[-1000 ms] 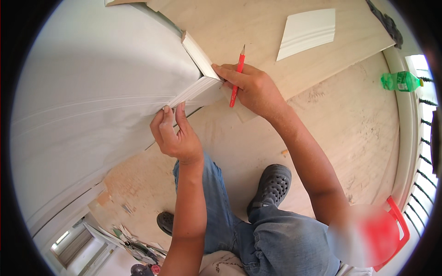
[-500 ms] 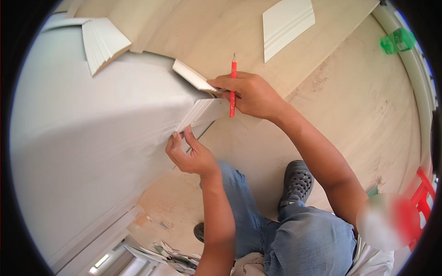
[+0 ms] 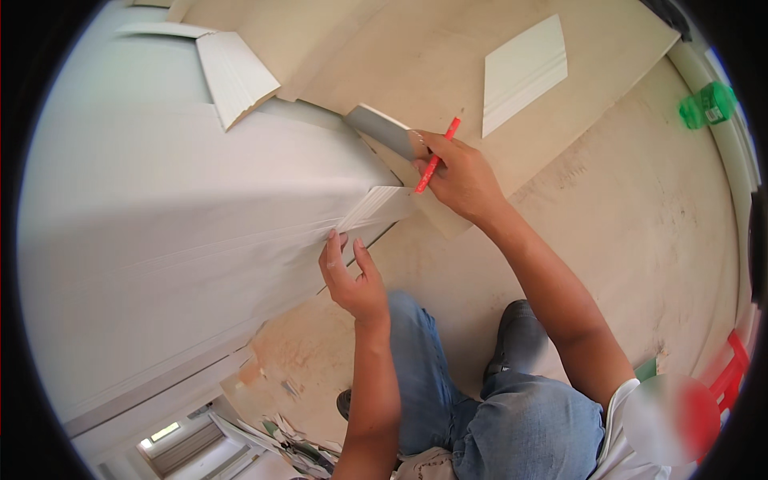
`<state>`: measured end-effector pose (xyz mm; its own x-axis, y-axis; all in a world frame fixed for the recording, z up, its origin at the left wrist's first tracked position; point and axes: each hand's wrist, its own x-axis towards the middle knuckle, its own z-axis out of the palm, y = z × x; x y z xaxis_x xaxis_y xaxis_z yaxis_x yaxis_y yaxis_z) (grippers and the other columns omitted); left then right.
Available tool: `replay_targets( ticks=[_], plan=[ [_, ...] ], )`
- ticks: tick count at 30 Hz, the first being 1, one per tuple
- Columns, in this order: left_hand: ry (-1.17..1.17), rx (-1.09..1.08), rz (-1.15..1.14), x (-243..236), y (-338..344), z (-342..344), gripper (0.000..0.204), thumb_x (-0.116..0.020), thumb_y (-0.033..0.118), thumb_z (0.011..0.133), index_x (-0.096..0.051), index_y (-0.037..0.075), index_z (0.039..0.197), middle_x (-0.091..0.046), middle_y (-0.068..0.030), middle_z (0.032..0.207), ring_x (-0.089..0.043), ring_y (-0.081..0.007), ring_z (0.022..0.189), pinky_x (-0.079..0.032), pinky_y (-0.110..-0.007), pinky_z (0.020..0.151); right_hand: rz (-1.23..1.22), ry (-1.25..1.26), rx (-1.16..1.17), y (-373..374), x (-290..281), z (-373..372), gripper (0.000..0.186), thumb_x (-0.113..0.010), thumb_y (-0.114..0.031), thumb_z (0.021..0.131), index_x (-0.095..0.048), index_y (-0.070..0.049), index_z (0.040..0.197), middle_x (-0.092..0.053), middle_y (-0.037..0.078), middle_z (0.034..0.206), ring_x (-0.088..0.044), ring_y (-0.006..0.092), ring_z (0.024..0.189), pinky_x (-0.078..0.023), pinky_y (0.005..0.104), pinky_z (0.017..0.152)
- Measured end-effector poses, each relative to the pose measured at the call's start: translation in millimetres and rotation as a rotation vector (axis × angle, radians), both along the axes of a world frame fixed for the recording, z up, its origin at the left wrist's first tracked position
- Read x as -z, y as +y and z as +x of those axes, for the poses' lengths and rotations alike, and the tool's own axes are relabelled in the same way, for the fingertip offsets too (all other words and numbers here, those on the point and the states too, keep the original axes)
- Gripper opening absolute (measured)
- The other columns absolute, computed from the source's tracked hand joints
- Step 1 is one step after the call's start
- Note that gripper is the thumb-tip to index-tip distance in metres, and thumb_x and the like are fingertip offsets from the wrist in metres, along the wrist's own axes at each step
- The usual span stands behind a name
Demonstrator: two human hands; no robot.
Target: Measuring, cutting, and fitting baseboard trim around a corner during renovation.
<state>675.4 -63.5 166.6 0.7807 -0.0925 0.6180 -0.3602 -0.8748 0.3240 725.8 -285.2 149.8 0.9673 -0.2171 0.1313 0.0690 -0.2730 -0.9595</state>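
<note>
Our R hand [image 3: 466, 180] holds red pencil [image 3: 426, 177] & short grey-backed white moulding [image 3: 379, 131], prob. not yet fixed; our L hand [image 3: 357, 290], fingers loosely apart, is by white ridged trim [image 3: 370, 206], apparently placed.

Tan floor [image 3: 632, 216], a tan sheet [image 3: 384, 60] toward the top.
White trim piece [image 3: 524, 76] on the sheet, upper right; scraps [image 3: 300, 450] at bottom, left of centre; dark shoe [image 3: 518, 336], lower right of centre.

Wall [image 3: 184, 240] blocking beyond left hand [image 3: 352, 276], open floor [image 3: 624, 208] at right
</note>
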Motion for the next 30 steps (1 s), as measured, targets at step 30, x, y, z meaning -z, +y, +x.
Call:
replay_targets(
  ticks=[30],
  plan=[
    [1.044, 1.08, 0.328, -104, 4, 23, 0.023, -0.077, 0.017, 0.089, -0.073, 0.008, 0.11, -0.073, -0.0094, 0.109, -0.069, -0.0299, 0.103, -0.056, -0.04, 0.087, 0.816, -0.135, 0.489, -80, -65, -129, 0.021, -0.065, -0.015, 0.101, -0.059, 0.002, 0.112, -0.065, 0.006, 0.089, -0.066, 0.0146, 0.079, -0.062, 0.037, 0.076]
  ],
)
